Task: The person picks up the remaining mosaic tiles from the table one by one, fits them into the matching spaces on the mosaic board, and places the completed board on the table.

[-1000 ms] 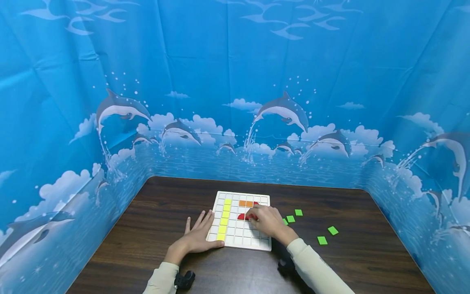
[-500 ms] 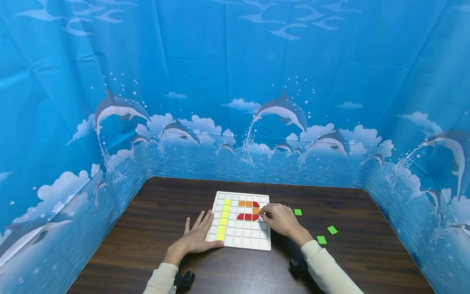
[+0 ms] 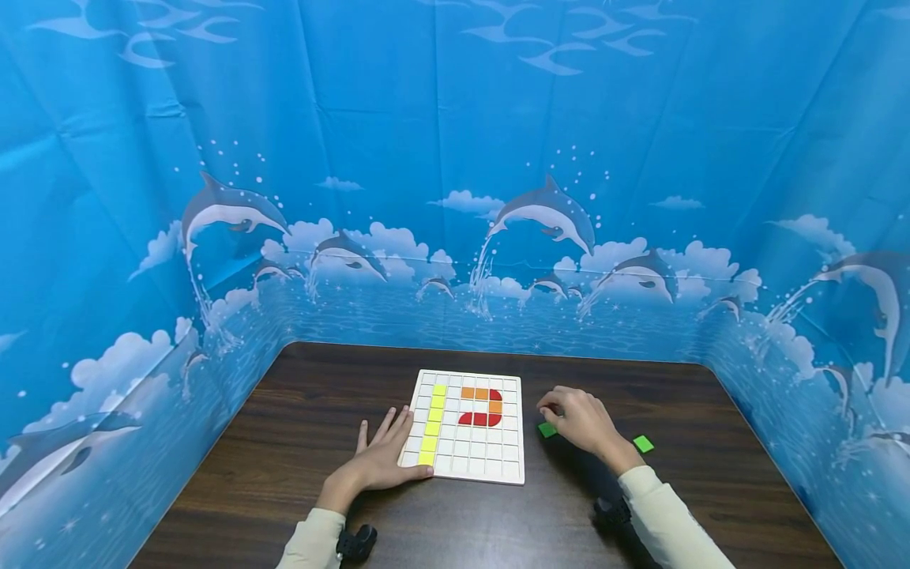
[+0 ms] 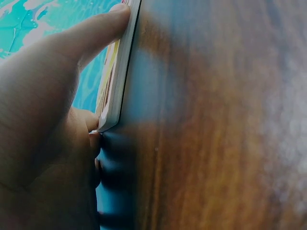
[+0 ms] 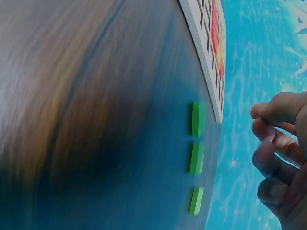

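Observation:
A white grid board (image 3: 479,466) lies on the table, bearing a column of yellow square tiles (image 3: 431,429) on its left. Toward its upper right, orange tiles (image 3: 468,393) and red tiles (image 3: 479,420) form a hooked curve. My left hand (image 3: 384,458) rests at the board's left edge, fingers spread, thumb along the near corner. My right hand (image 3: 583,419) hovers right of the board over green square tiles (image 3: 547,429), its fingers loosely bent. In the right wrist view, thumb and fingertips (image 5: 261,110) come close together with nothing visible between them.
Another green tile (image 3: 643,444) lies farther right on the dark wooden table (image 3: 455,521); my right hand hides others from the head view. Three green tiles (image 5: 197,158) stand in a row in the right wrist view. A blue dolphin-print curtain (image 3: 441,197) surrounds the table.
My right hand has moved right, from the red and orange tiles to above the green ones, uncovering the curve and an orange tile on its right side. My left hand stays put.

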{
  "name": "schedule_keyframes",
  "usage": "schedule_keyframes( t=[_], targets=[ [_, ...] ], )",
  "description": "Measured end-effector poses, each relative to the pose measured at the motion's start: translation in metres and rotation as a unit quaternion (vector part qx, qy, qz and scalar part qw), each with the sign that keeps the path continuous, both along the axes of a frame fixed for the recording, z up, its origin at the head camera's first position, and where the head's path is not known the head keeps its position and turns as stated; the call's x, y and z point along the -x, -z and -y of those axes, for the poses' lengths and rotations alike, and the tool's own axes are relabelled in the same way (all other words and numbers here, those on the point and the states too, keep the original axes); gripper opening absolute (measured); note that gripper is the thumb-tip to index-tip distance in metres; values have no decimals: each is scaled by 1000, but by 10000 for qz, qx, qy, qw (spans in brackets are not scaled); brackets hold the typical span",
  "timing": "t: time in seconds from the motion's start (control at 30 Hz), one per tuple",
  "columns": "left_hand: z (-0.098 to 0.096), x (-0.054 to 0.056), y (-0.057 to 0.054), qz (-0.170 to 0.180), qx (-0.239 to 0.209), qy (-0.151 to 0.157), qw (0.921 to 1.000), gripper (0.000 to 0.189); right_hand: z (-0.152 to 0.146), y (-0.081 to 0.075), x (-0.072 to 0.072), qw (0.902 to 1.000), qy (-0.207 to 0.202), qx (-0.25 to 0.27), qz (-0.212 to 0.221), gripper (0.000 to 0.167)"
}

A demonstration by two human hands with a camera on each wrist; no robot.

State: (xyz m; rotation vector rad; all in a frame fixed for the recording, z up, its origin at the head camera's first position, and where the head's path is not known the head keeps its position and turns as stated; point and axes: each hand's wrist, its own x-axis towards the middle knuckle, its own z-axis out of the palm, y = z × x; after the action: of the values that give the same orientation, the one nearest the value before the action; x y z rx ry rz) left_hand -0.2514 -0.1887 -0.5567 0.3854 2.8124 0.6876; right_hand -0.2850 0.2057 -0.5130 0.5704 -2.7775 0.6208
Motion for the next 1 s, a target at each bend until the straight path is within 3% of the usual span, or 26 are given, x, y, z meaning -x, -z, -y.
schedule_keyframes(
  t=[0.1,0.27,0.4,0.7,0.87,1.0],
  targets=[
    [1,2,6,-62,-90,7,9999,125,-13,1,1,10000,68,6,-30,7],
    [-1,-5,-12,60,-206,109,9997,122,-35,5,3,9998,114,139,68,13],
    [-2,-5,-15,132,39,80,9999,119,-49,9,4,9994,137,194,259,16],
    [-1,-7,-13,96,-167,90,9998,122,-63,17,4,9984,372,-322,288,16],
    [0,-6,-7,-37,-322,148,9994,124,-66,23,3,9972,459,-466,362,16],
    [0,-6,-8,-20,-293,176,9994,124,-69,28,4,9972,463,-494,321,15]
  ],
)
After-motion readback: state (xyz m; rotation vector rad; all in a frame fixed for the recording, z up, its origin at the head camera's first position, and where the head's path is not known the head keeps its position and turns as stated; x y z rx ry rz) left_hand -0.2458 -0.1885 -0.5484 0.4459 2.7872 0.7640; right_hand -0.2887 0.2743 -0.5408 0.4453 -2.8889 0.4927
